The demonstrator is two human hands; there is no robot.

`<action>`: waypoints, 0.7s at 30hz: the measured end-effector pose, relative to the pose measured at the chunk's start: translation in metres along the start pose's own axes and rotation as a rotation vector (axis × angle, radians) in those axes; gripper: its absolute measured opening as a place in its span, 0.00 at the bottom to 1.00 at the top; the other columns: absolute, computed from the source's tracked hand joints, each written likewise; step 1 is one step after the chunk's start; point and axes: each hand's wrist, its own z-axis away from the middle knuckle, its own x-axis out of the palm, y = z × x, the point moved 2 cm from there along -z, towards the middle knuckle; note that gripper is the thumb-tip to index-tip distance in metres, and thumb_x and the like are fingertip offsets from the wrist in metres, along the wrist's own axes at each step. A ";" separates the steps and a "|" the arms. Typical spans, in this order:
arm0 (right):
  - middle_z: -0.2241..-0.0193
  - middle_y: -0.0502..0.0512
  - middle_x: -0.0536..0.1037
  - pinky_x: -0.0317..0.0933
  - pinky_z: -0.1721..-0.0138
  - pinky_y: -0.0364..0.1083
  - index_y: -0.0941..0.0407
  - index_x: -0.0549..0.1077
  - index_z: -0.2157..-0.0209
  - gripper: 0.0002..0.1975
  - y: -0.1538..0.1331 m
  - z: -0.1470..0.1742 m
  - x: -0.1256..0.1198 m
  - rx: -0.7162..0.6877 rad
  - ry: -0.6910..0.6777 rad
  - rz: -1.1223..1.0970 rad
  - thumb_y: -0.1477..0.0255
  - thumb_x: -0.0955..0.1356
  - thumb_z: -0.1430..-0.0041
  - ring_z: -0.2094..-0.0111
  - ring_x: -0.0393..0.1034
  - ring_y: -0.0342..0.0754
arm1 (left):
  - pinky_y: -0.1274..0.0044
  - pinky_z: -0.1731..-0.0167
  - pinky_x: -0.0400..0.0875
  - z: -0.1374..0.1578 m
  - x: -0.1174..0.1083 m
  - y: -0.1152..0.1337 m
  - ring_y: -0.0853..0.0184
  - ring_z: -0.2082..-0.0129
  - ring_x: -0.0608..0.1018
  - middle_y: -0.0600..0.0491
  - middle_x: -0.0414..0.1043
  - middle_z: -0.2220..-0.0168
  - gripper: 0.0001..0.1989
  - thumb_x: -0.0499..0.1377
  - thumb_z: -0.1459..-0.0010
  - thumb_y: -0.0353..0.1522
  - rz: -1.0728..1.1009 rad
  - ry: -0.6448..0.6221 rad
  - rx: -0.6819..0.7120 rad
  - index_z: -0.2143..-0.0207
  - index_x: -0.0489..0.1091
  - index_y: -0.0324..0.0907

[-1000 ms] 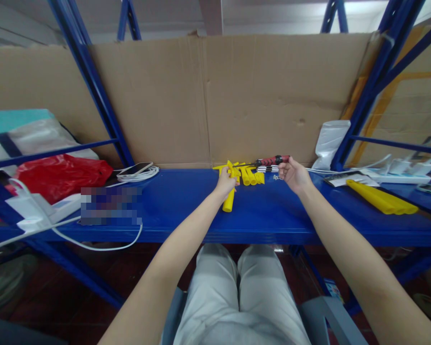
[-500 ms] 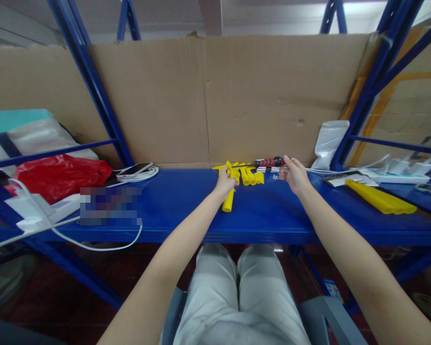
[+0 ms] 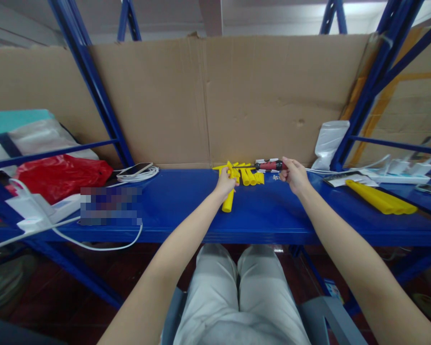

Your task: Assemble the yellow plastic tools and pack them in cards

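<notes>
My left hand (image 3: 224, 186) is closed around a yellow plastic handle (image 3: 228, 201), whose round lower end points toward me. In my right hand (image 3: 293, 174) is a red and black screwdriver (image 3: 271, 166), held by the end of its grip with the fingers pinched. Its thin shaft points left and reaches the top of the yellow handle; the exact contact of the tip is too small to make out. Just right of my left hand lie several more yellow plastic parts (image 3: 249, 177). A small cluster of screws (image 3: 276, 178) rests below the screwdriver.
A cardboard sheet (image 3: 266, 100) stands behind the blue table (image 3: 179, 206). To the left are a phone (image 3: 140, 168), coiled white cable and a red bag (image 3: 62, 175). On the right lie yellow handles (image 3: 379, 196), a white pouch (image 3: 330, 143) and a power strip (image 3: 398, 178).
The screwdriver's grip has turned about its length and sits slightly lower. My right fingers have shifted a little on its end. My left hand and the yellow handle stay in place.
</notes>
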 end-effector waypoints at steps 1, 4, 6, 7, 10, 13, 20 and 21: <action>0.89 0.39 0.61 0.51 0.90 0.37 0.53 0.65 0.75 0.21 0.000 0.000 0.000 0.001 0.003 0.000 0.60 0.79 0.54 0.89 0.55 0.37 | 0.86 0.85 0.60 0.000 0.000 0.000 0.78 0.78 0.75 0.45 0.73 0.49 0.27 0.52 0.39 0.18 0.000 0.002 0.000 0.39 0.56 0.42; 0.90 0.39 0.60 0.49 0.92 0.37 0.53 0.64 0.75 0.22 0.001 0.000 0.000 0.016 0.019 0.008 0.58 0.79 0.54 0.90 0.55 0.37 | 0.87 0.84 0.61 -0.001 0.000 0.000 0.78 0.78 0.75 0.47 0.74 0.50 0.27 0.52 0.39 0.18 -0.006 0.005 0.001 0.40 0.57 0.44; 0.91 0.40 0.59 0.48 0.92 0.37 0.53 0.65 0.75 0.22 0.001 0.000 0.000 0.033 0.027 0.023 0.57 0.78 0.52 0.90 0.55 0.38 | 0.87 0.84 0.62 -0.001 0.001 0.000 0.77 0.77 0.76 0.47 0.74 0.50 0.27 0.53 0.39 0.19 -0.010 0.002 0.002 0.40 0.57 0.44; 0.91 0.40 0.59 0.48 0.92 0.37 0.53 0.65 0.75 0.22 0.001 0.000 0.000 0.040 0.027 0.031 0.55 0.77 0.52 0.90 0.55 0.38 | 0.87 0.84 0.62 -0.002 0.001 -0.001 0.77 0.77 0.76 0.47 0.73 0.50 0.26 0.53 0.39 0.20 -0.010 0.002 0.003 0.40 0.57 0.44; 0.90 0.41 0.60 0.50 0.91 0.37 0.53 0.67 0.73 0.23 0.000 0.000 0.000 0.046 0.008 0.033 0.51 0.76 0.50 0.90 0.56 0.39 | 0.87 0.85 0.62 -0.002 0.001 -0.001 0.76 0.76 0.77 0.46 0.73 0.50 0.27 0.54 0.39 0.20 -0.008 0.002 0.000 0.39 0.56 0.44; 0.90 0.42 0.63 0.51 0.90 0.38 0.54 0.71 0.70 0.23 -0.003 0.001 0.000 0.046 -0.023 -0.003 0.48 0.75 0.50 0.90 0.58 0.39 | 0.87 0.85 0.61 -0.002 0.001 -0.001 0.77 0.76 0.77 0.46 0.73 0.50 0.27 0.54 0.39 0.20 -0.011 -0.001 0.002 0.39 0.56 0.44; 0.87 0.43 0.69 0.59 0.84 0.39 0.53 0.73 0.65 0.18 -0.010 0.003 0.001 0.132 -0.064 -0.123 0.52 0.72 0.44 0.87 0.64 0.40 | 0.87 0.84 0.62 0.000 0.001 0.001 0.78 0.78 0.74 0.47 0.73 0.50 0.28 0.54 0.39 0.19 -0.003 0.003 -0.003 0.39 0.57 0.45; 0.86 0.44 0.71 0.59 0.83 0.39 0.53 0.73 0.65 0.17 -0.010 0.004 0.002 0.133 -0.079 -0.130 0.53 0.72 0.43 0.86 0.65 0.40 | 0.86 0.84 0.62 0.000 0.001 0.001 0.78 0.78 0.74 0.47 0.73 0.50 0.28 0.54 0.39 0.19 -0.001 0.004 -0.005 0.39 0.57 0.45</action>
